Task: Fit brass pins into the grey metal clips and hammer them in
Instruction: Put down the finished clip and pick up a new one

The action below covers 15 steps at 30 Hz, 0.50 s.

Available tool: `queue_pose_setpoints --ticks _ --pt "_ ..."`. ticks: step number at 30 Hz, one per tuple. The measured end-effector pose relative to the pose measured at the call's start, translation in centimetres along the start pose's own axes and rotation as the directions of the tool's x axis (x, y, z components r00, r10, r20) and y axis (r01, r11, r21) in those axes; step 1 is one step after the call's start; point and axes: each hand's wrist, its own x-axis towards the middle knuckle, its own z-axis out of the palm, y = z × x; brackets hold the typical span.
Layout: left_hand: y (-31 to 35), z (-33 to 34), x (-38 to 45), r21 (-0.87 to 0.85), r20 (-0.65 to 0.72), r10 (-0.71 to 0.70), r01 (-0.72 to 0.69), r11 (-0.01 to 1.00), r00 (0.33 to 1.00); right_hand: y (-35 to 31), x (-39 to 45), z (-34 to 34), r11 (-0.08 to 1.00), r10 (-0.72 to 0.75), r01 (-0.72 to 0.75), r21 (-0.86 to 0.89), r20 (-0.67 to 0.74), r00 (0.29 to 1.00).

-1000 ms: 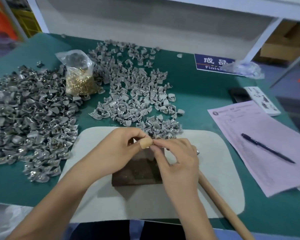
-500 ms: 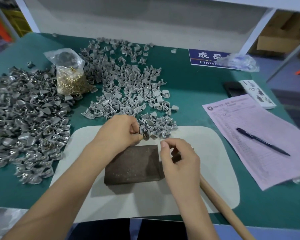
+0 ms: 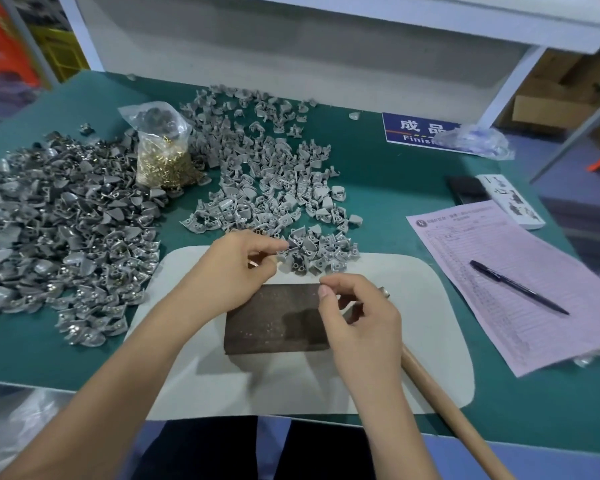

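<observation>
My left hand (image 3: 236, 268) reaches to the near edge of the light grey clip pile (image 3: 267, 188) and pinches a grey clip (image 3: 284, 252) there between thumb and forefinger. My right hand (image 3: 357, 317) hovers over the right end of the dark metal block (image 3: 271, 320). Its thumb and forefinger pinch something tiny, a brass pin that barely shows. The block's top is bare. A clear bag of brass pins (image 3: 163, 161) stands at the back left. The wooden hammer handle (image 3: 447, 410) lies under my right wrist, its head hidden by the hand.
A darker heap of grey clips (image 3: 56, 230) covers the left of the green table. The block sits on a white mat (image 3: 413, 341). A pink form (image 3: 534, 289) with a pen (image 3: 516, 287) lies to the right, near a blue sign (image 3: 420, 129) and crumpled plastic (image 3: 471, 140).
My hands were together above the block. My left hand has moved away to the edge of the clip pile, and my right hand stays over the block, still pinching.
</observation>
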Motion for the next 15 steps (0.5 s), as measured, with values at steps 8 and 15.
queue_pose_setpoints --ticks 8,15 --pt "0.8 -0.3 -5.7 -0.183 0.032 -0.077 0.081 0.980 0.997 -0.8 -1.3 0.5 0.998 -0.011 0.008 0.067 0.036 0.999" --pt "-0.3 0.9 -5.9 -0.215 -0.051 -0.185 0.170 0.962 0.981 -0.7 -1.7 1.4 0.999 -0.037 0.039 -0.029 0.070 0.997"
